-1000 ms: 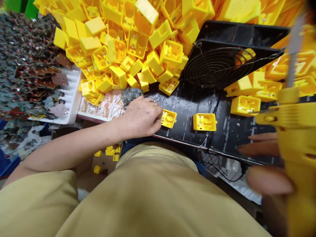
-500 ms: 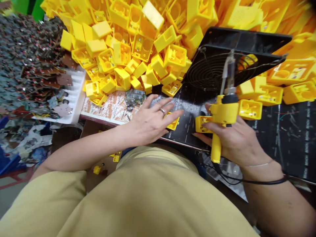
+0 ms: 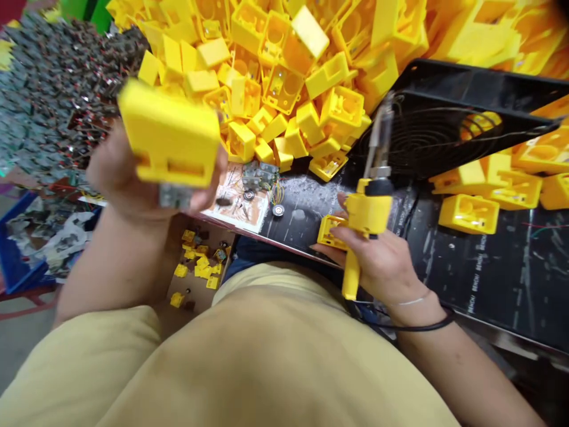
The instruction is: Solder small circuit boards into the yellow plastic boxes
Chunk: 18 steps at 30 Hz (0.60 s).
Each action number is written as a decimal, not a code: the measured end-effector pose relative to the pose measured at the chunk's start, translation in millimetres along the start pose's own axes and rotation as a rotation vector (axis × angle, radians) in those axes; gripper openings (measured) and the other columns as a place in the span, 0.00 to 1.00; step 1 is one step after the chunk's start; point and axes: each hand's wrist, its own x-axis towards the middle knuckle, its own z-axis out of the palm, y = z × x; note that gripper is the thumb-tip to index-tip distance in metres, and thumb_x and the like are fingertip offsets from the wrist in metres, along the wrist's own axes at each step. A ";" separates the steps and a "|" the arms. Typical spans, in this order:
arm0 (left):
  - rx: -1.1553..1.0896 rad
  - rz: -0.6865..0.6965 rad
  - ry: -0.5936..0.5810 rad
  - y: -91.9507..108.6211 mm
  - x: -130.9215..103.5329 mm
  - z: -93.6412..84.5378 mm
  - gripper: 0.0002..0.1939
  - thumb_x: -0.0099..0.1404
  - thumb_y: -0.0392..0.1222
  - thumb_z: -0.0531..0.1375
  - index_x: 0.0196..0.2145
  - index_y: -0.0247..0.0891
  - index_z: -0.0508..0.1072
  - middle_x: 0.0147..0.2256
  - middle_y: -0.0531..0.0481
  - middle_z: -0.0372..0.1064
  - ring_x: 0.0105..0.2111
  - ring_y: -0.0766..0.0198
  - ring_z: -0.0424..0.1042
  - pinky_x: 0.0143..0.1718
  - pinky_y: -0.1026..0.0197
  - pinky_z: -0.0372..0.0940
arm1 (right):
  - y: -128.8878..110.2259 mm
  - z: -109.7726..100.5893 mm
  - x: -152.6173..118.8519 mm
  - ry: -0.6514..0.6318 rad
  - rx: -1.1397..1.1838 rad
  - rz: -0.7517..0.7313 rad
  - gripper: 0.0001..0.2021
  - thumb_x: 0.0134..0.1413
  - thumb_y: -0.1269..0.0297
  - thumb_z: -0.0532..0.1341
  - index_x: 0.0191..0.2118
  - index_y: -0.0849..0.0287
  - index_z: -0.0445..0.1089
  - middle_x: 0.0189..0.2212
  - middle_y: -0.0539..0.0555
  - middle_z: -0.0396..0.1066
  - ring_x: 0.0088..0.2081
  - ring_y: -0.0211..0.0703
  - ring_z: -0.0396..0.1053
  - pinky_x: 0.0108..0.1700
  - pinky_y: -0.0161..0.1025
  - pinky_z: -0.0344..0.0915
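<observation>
My left hand [image 3: 118, 178] is raised at the left, its fingers wrapped round a yellow plastic case [image 3: 173, 139]; both are blurred by motion. A small grey piece [image 3: 175, 196] shows just beneath that case. Near the bench edge, my right hand [image 3: 386, 258] grips a yellow soldering gun [image 3: 367, 213], its metal tip pointing up and away. Thumb and fingers of the same hand also hold a second yellow case [image 3: 329, 231], open side up, over the black bench mat [image 3: 302, 228].
A large heap of yellow cases [image 3: 284, 89] lies across the back. To the right stands a black fan [image 3: 480, 89] with a wire guard. Grey modules [image 3: 260, 175] and a round wired part [image 3: 278, 210] lie mid-bench. Circuit boards [image 3: 57, 83] are piled left, above a blue bin [image 3: 18, 249].
My left hand has risen from the bench to the left and now holds a yellow case. My right hand still has the soldering gun and case. The view has shifted.
</observation>
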 end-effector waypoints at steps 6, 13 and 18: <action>1.050 0.125 -0.528 6.8 -43.7 -47.8 0.22 0.65 0.48 0.64 0.56 0.45 0.72 0.44 0.55 0.80 0.33 0.68 0.79 0.30 0.69 0.72 | 4.1 -8.3 2.7 0.073 -0.021 -0.059 0.19 0.55 0.65 0.69 0.51 0.54 0.65 0.46 0.57 0.75 0.47 0.50 0.76 0.46 0.45 0.76; 1.399 0.071 0.068 -64.5 32.4 42.5 0.13 0.68 0.45 0.57 0.41 0.38 0.79 0.37 0.44 0.76 0.40 0.54 0.74 0.41 0.52 0.66 | -1.5 -7.0 2.5 0.070 -0.042 -0.041 0.25 0.51 0.63 0.71 0.53 0.56 0.64 0.53 0.61 0.72 0.54 0.55 0.72 0.48 0.49 0.77; 1.254 0.104 0.152 -66.8 56.4 40.0 0.11 0.69 0.43 0.57 0.33 0.40 0.78 0.39 0.47 0.76 0.44 0.56 0.73 0.47 0.48 0.65 | 1.0 -14.0 -2.8 0.011 0.030 -0.027 0.21 0.53 0.69 0.69 0.50 0.56 0.63 0.52 0.62 0.72 0.56 0.54 0.71 0.53 0.49 0.75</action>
